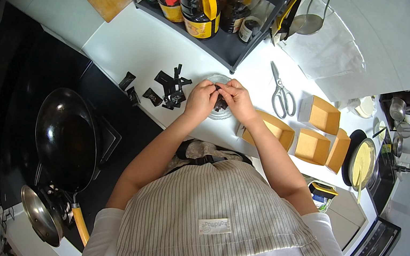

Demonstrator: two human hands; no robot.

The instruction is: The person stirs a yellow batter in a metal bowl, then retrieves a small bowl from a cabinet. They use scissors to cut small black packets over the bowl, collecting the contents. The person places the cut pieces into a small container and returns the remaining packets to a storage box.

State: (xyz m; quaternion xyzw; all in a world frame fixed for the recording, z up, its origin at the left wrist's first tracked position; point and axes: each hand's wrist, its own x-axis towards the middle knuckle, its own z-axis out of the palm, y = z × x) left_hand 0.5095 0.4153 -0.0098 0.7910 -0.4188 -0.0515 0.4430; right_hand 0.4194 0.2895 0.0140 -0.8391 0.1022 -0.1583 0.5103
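Observation:
My left hand [202, 100] and my right hand [236, 100] meet over a clear glass bowl [220, 115], fingertips pinching a small dark piece [217, 88] between them. Dark pieces [220, 103] lie in the bowl, partly hidden by the hands. Left of the bowl, a loose pile of black wrappers [167, 81] rests on the white counter. Several small black wrapped packets, one marked 85% [152, 96], lie beside the pile, two of them [133, 96] near the counter's edge. Whether the held piece is still wrapped cannot be told.
Kitchen scissors [283, 98] lie right of the bowl, near open kraft paper boxes [312, 146]. A bowl of pale yellow mixture [362, 162] stands farther right. Behind is a black rack [222, 51] with sauce bottles [200, 3]. A black wok [66, 141] sits on the stove at left.

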